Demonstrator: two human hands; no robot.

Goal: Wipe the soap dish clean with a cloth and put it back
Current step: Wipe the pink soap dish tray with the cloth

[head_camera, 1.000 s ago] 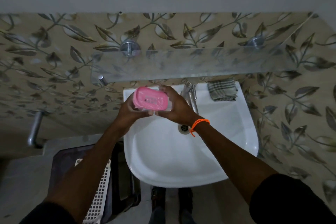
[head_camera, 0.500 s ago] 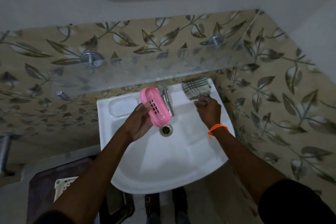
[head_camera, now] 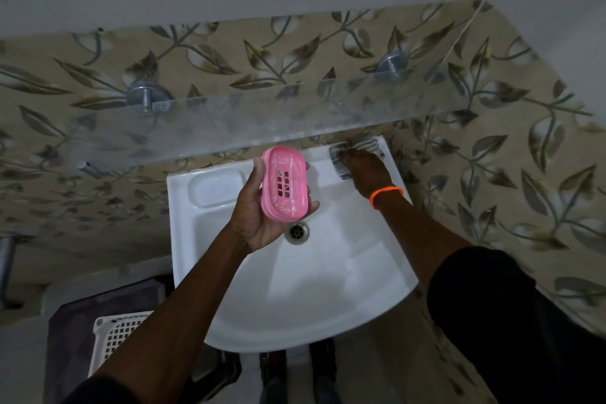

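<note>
Soap dish (head_camera: 284,183) now held by left hand (head_camera: 259,216) alone over sink (head_camera: 183,239); right hand (head_camera: 364,170) has reached cloth (head_camera: 367,145) at back-right corner, grip unclear, wiping next.

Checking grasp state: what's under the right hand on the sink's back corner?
The right hand lies on a striped cloth at the back right corner of the sink. Cloth edges show beside the fingers; the part beneath the palm is covered, so the grip cannot be confirmed.

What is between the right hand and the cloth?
Nothing visible. The right hand already lies on the cloth at the sink's back right corner; the left hand holds the dish apart.
</note>
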